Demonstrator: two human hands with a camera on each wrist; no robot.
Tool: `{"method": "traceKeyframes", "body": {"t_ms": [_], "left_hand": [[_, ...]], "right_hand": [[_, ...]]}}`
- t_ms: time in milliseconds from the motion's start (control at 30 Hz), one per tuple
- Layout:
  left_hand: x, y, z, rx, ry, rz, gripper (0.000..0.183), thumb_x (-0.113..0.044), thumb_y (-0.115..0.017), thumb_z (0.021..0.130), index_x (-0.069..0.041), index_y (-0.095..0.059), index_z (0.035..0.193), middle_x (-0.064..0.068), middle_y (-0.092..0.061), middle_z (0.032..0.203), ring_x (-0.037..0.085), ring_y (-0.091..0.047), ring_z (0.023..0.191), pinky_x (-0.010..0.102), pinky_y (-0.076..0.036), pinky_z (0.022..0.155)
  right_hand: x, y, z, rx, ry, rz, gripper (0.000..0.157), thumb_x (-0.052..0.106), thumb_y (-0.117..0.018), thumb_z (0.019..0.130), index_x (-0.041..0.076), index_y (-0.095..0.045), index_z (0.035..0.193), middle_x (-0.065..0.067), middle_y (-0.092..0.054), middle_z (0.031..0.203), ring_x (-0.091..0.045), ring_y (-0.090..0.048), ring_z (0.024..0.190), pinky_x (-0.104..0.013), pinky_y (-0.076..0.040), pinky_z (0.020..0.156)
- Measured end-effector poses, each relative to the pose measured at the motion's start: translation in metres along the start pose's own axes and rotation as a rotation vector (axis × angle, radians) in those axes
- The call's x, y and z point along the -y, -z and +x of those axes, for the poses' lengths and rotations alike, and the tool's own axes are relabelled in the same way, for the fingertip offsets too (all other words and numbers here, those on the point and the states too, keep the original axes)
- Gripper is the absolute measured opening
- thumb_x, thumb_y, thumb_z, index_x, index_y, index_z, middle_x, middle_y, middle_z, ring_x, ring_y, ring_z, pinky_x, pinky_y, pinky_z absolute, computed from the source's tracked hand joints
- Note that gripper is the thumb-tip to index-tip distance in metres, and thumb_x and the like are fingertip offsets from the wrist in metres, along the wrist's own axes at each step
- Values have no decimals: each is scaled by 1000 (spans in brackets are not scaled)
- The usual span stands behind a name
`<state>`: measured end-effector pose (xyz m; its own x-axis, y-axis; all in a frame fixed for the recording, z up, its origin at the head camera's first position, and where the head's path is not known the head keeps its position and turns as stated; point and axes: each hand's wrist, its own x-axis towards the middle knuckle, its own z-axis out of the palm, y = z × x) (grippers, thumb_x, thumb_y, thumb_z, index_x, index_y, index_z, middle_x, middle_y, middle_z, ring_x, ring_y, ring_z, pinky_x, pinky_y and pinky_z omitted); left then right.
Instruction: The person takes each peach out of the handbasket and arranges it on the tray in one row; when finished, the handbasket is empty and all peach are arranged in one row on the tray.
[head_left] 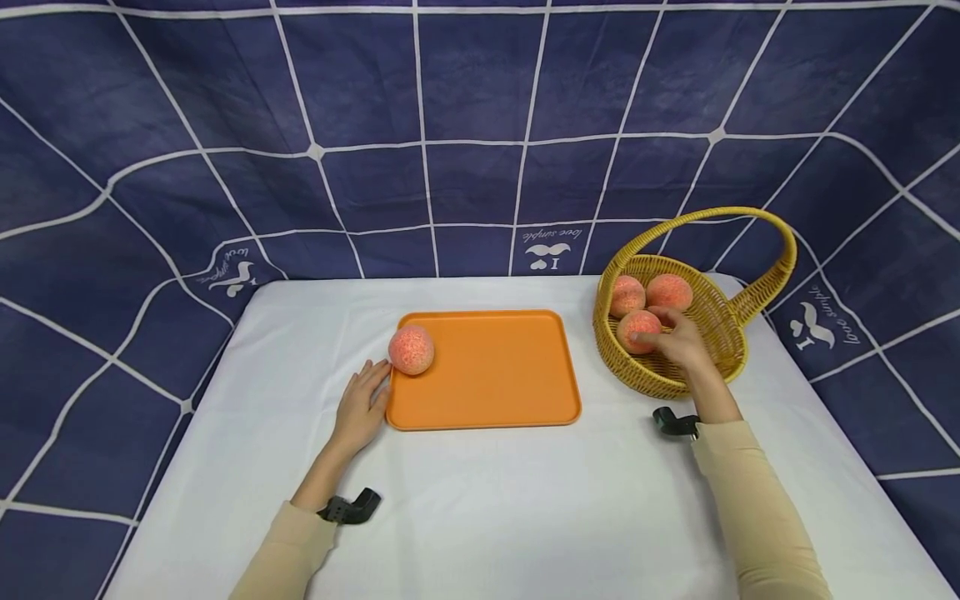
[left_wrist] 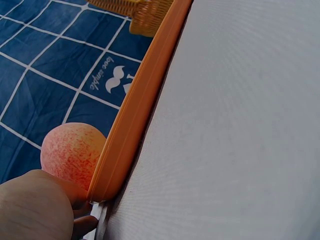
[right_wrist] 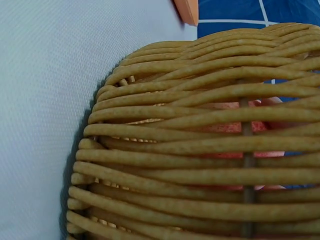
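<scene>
One peach point(head_left: 411, 350) sits at the upper left corner of an orange tray point(head_left: 495, 375). Beside the tray's left edge, my left hand point(head_left: 360, 408) lies with loosely extended fingers near that peach; the left wrist view shows the hand point(left_wrist: 37, 207) close to the peach point(left_wrist: 72, 152) and the tray's rim point(left_wrist: 125, 130). My right hand point(head_left: 681, 340) reaches into a yellow wicker basket point(head_left: 723, 350) and holds the front peach point(head_left: 637, 332) between thumb and fingers. Two more peaches, one at left point(head_left: 627, 296) and one behind point(head_left: 670, 292), rest in it. Woven strands point(right_wrist: 200, 150) mostly hide the grip in the right wrist view.
A white cloth point(head_left: 480, 517) covers the table. The basket's tall handle point(head_left: 780, 258) arches over its right and back side. Behind the table hangs a dark blue curtain point(head_left: 480, 183) with white grid lines. Each wrist wears a black strap-on device point(head_left: 352, 507).
</scene>
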<state>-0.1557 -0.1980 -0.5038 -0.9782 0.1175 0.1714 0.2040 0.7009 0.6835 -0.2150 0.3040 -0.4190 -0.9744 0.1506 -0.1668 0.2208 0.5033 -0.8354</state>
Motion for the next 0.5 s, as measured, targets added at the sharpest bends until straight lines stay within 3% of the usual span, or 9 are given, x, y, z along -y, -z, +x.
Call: {"method": "traceKeyframes", "body": {"t_ms": [500], "left_hand": [[0,1,0,2,0,-4,43,-9,-48,100,4,-46,141,23,-42,150,41,-25,147,56,-10,123]], "right_hand": [[0,1,-3,-19,-6,0,69,21,-73,88,-5,-41,143,-25,-41,141,-29,-43,118,-14,-41,75]]}}
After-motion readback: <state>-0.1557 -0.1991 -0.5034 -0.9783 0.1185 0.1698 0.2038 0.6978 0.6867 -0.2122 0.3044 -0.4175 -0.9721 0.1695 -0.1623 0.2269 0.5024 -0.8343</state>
